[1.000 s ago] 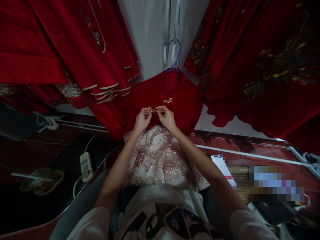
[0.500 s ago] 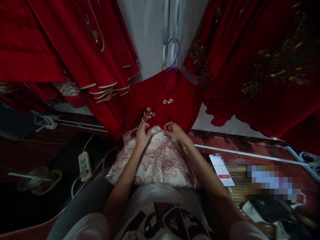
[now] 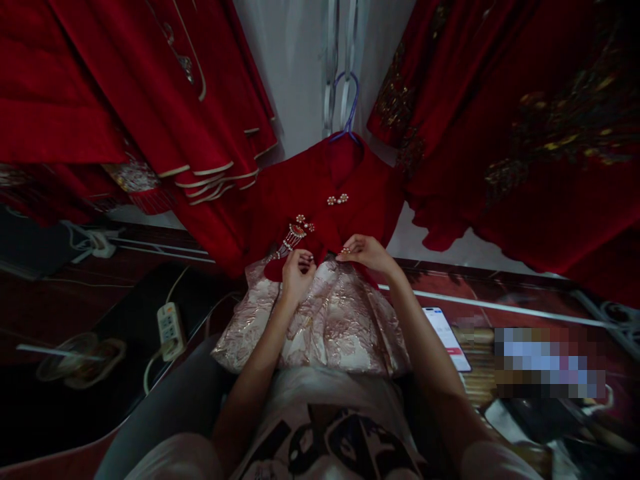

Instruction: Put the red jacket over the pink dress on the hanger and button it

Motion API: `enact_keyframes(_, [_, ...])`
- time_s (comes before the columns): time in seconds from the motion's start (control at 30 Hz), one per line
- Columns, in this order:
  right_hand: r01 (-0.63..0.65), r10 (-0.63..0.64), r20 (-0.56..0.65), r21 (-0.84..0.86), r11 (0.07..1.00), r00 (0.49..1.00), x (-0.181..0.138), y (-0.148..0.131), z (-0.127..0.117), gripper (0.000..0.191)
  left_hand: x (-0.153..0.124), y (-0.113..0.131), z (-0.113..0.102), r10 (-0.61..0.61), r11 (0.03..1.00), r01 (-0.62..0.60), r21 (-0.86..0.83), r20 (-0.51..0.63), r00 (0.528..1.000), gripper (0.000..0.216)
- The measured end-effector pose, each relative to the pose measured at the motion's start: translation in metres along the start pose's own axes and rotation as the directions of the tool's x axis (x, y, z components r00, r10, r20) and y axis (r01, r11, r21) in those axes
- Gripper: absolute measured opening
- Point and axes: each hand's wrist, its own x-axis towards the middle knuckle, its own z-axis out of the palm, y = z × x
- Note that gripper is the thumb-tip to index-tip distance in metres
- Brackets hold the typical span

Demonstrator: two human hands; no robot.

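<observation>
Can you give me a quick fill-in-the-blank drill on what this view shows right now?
1. The small red dress hangs on a ____ hanger.
2. Both hands, the left hand and the right hand, rest at the dress's ____.
3. The dress's skirt is pale pink with ____ patterning.
4. The phone lies to the person's ____ with its screen lit.

Missing words: blue; waist; gold; right
</observation>
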Motion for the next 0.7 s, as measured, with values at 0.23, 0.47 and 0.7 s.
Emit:
enact_keyframes(0.23, [0.08, -0.091, 0.116, 0.092, 0.993, 0.989, -0.01, -0.027, 0.037, 0.025, 0.002, -0.009, -0.004, 0.089, 0.978, -0.085, 0.191, -0.011, 0.996, 0.014])
enact_keyframes(0.47, [0.151, -0.152, -0.059, -0.011, 0.988, 0.987, 0.005, 0.001, 0.07, 0.018, 0.009, -0.014, -0.002, 0.149, 0.931, -0.145, 0.334, 0.013, 0.989, 0.002])
enact_keyframes(0.7, [0.127, -0.156, -0.209, -0.147, 0.981, 0.965, 0.007, 0.017, 0.081, 0.016, 0.009, -0.007, -0.004, 0.112, 0.973, -0.099, 0.21, -0.055, 0.992, 0.011])
